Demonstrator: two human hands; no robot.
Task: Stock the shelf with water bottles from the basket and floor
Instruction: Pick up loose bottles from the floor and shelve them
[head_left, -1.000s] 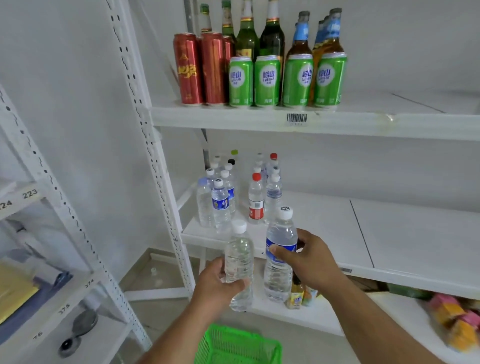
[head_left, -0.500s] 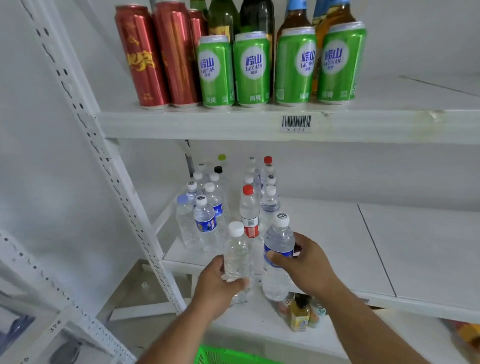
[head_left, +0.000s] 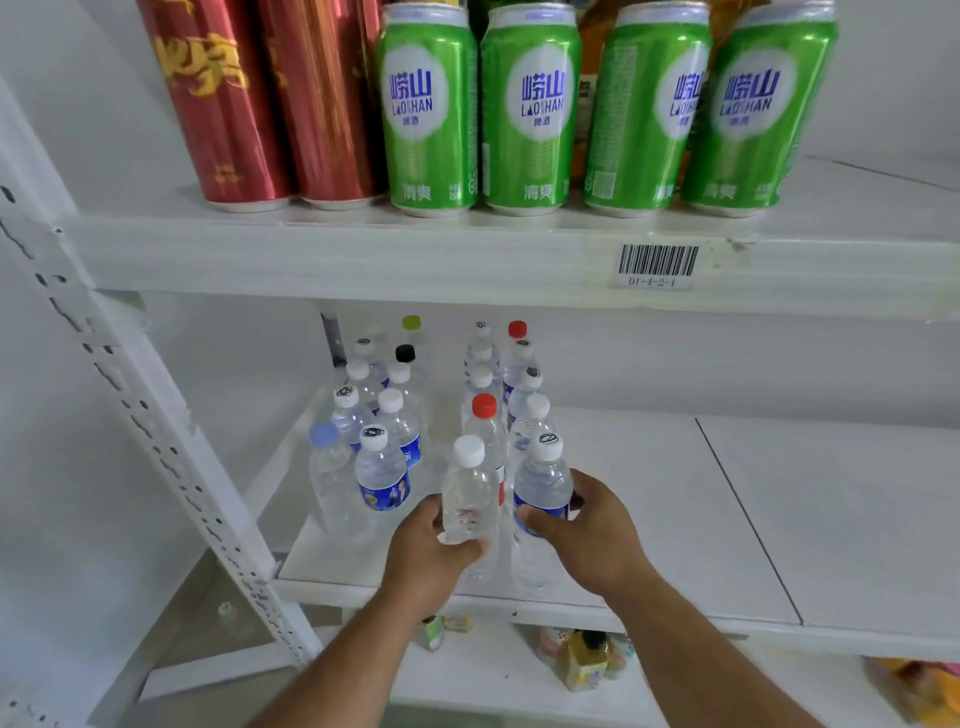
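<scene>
My left hand grips a clear water bottle with a white cap around its lower body. My right hand grips a blue-labelled water bottle with a marked white cap. Both bottles stand upright over the front part of the white middle shelf, just in front of two rows of several water bottles with white, red, black and green caps. The basket is out of view.
The upper shelf holds red cans and green cans, with a barcode label on its edge. A perforated white upright stands at the left. Small colourful bottles sit on the lower shelf. The middle shelf's right side is bare.
Both hands have carried their bottles forward and up from in front of the shelf edge to over the shelf, close to the rows. The view has moved closer; the green basket has dropped out of sight.
</scene>
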